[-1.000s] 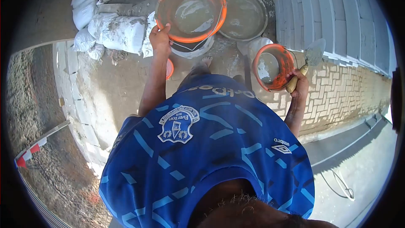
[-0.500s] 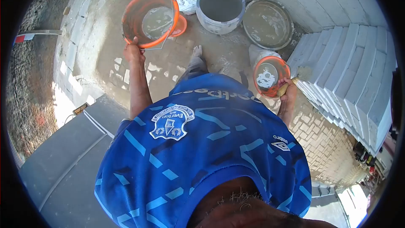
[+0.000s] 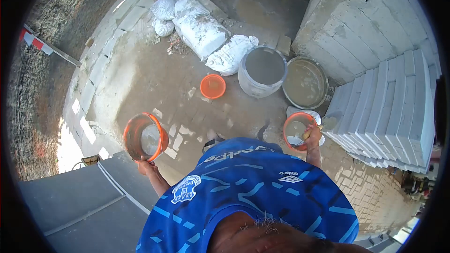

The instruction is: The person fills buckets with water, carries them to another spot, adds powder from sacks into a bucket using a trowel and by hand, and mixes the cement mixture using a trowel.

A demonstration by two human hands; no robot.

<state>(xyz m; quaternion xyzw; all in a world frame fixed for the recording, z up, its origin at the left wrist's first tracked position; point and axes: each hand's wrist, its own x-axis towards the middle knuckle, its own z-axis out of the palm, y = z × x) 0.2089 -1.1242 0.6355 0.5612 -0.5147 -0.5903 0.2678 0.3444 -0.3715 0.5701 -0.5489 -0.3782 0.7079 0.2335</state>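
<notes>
My left hand [image 3: 146,165] is closed on the near rim of an orange bucket [image 3: 134,136], which tilts so that its wet grey inside shows. My right hand [image 3: 313,138] wraps round a pale wooden-handled trowel [image 3: 329,123]; its greyish blade points right, towards the stacked blocks. Just left of that hand is a second orange bucket [image 3: 287,133] with grey and white residue inside. Whether the right fingers also touch its rim, I cannot tell.
A small orange tub [image 3: 213,86], a drum of grey liquid [image 3: 263,72] and a wide round basin [image 3: 305,83] stand ahead. White sacks [image 3: 199,33] lie beyond them. Stacked grey blocks [image 3: 389,107] rise on the right, beside a block wall [image 3: 361,23]. Dark panels [image 3: 89,197] lie at lower left.
My left hand has drawn its bucket back towards my body, away from the small tub. The view has shifted, showing more ground ahead. My right hand still grips the trowel beside the other bucket.
</notes>
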